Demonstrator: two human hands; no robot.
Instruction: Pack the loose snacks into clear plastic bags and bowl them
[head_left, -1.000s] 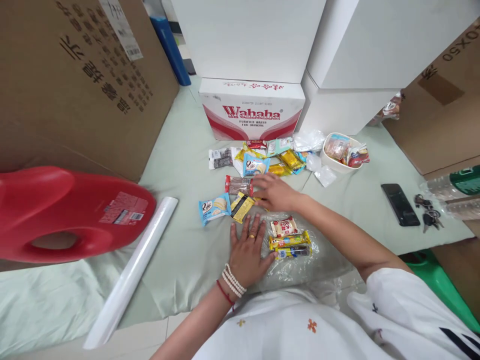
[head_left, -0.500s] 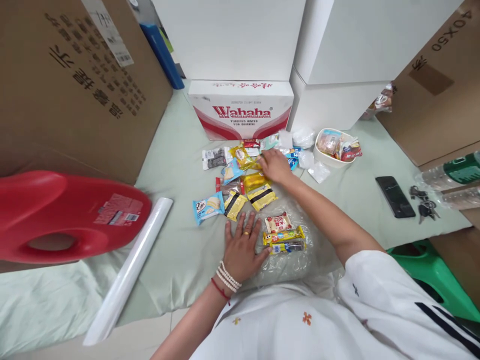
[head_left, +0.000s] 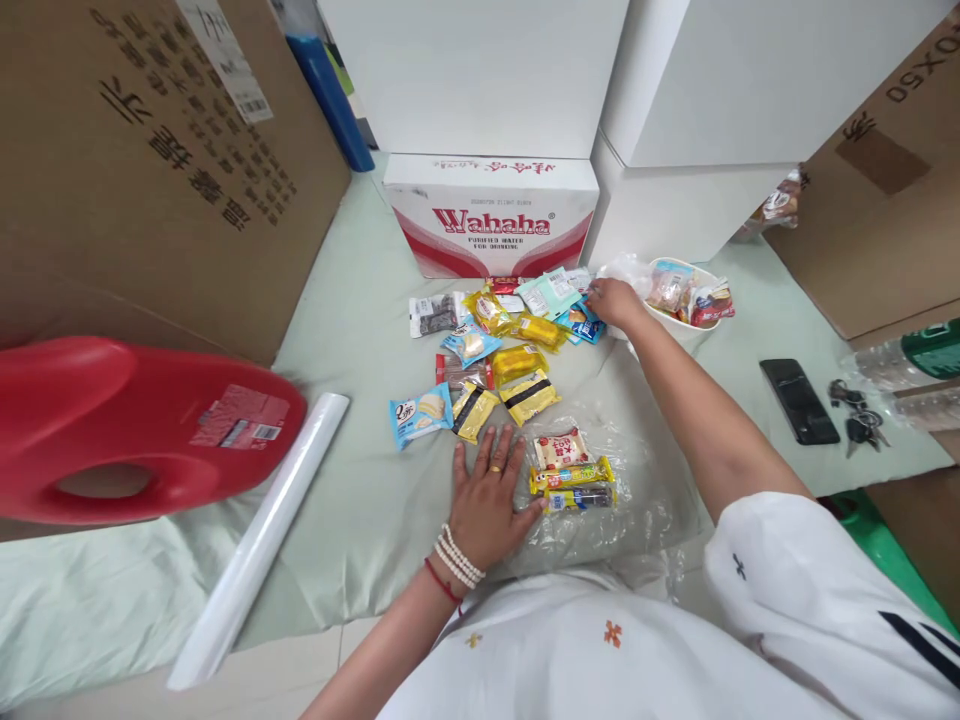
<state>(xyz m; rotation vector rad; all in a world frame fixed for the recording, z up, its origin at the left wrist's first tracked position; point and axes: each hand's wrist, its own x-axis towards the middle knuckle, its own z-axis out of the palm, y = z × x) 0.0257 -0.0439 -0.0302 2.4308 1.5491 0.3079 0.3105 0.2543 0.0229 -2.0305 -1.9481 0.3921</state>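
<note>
My left hand lies flat and open on the pale green cloth, fingers spread, pressing the left edge of a clear plastic bag. On that bag lie a red-and-white snack pack and two yellow bars. My right hand reaches far out to the back of the snack pile, fingers curled at a blue packet beside the white bowl. Whether it grips anything I cannot make out. Several more packets, yellow and blue, are scattered between the hands.
A Wahaha water carton and white boxes stand behind. A big cardboard box, a red jug and a white roll sit on the left. A black phone, keys and bottles lie right.
My right hand has moved from the middle of the snack pile back and to the right, toward the white bowl. Some yellow packets were shifted nearer. The left hand stayed flat.
</note>
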